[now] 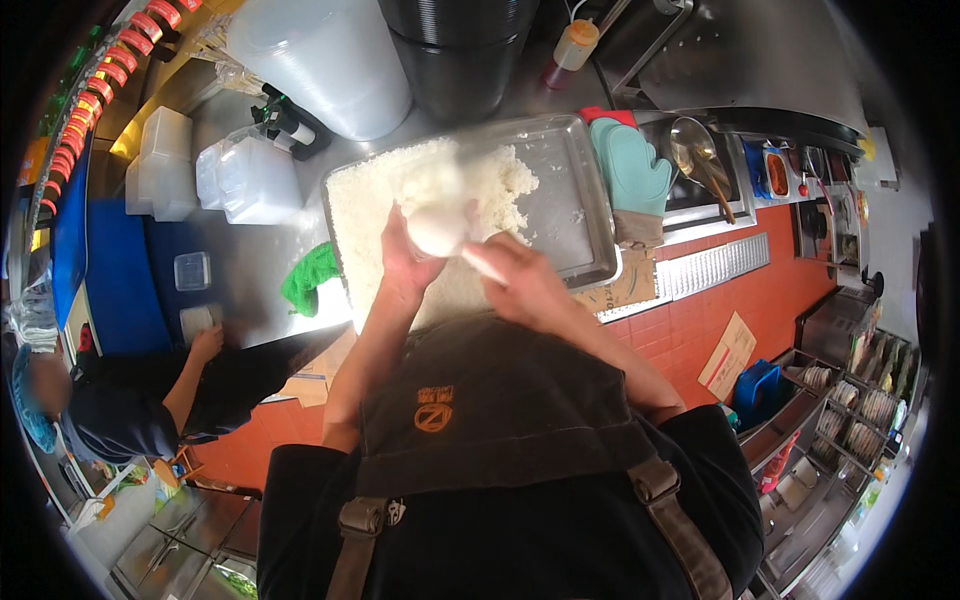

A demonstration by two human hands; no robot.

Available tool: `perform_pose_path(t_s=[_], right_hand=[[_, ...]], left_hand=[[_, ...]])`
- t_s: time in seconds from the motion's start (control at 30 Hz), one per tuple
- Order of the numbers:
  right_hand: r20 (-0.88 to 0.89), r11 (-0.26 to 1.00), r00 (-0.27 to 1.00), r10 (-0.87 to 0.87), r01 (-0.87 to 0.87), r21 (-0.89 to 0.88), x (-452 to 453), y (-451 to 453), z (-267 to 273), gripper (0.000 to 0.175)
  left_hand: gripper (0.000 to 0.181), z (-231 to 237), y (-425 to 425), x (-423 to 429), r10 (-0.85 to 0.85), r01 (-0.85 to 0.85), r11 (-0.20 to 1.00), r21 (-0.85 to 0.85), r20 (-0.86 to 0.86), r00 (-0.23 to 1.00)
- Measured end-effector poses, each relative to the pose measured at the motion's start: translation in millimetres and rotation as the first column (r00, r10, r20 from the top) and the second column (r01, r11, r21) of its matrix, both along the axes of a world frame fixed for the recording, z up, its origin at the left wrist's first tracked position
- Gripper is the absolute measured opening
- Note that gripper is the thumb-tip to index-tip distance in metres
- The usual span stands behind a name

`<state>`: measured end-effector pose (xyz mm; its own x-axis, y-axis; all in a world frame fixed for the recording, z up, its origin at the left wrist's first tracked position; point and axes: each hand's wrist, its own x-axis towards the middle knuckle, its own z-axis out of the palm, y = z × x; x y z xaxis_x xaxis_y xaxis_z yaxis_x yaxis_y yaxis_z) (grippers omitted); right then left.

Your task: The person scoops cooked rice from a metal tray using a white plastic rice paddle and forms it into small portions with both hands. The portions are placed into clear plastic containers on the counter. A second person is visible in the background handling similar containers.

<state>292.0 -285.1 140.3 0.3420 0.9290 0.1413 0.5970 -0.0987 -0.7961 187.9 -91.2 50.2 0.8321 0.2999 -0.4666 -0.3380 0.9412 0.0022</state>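
Observation:
Cooked white rice [375, 195] fills the left and middle of a metal sheet tray [592, 217]; bare metal shows at its right end. My right hand [529, 281] grips the handle of a white rice paddle [439, 231], whose rounded blade points away to the left. Over the rice, my left hand [409, 266] is curled around what looks like a clear plastic container, mostly hidden under the blade. Blur and haze obscure what lies inside it.
Teal oven mitts [630, 165] lie against the tray's right side. Stacked clear containers [251, 176], a green cloth [311, 277], a white tub [322, 67] and a black tub [457, 60] stand around it. At left, a co-worker's hand [206, 343] touches a small container [196, 322].

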Motion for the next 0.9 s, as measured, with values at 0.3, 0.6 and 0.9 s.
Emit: perform_pose_path(t_s=[0.3,0.6,0.9], right_hand=[[-0.003,0.798,0.873,-0.487,0.444,-0.408,174,-18,-128,0.037],[0.416,0.741,0.903,-0.110,0.353,-0.571,137,19,-132,0.033],[0.379,0.840,0.925,0.041,0.174,-0.514,130,56,-171,0.030]], left_hand=[[0.081,-21,50,-100,0.086,-0.141,0.946,0.293,0.193,0.977],[0.065,-104,174,-252,0.579,-0.579,0.815,0.015,0.007,0.815],[0.088,-142,208,-301,0.867,-0.873,0.453,-0.178,-0.140,0.478]])
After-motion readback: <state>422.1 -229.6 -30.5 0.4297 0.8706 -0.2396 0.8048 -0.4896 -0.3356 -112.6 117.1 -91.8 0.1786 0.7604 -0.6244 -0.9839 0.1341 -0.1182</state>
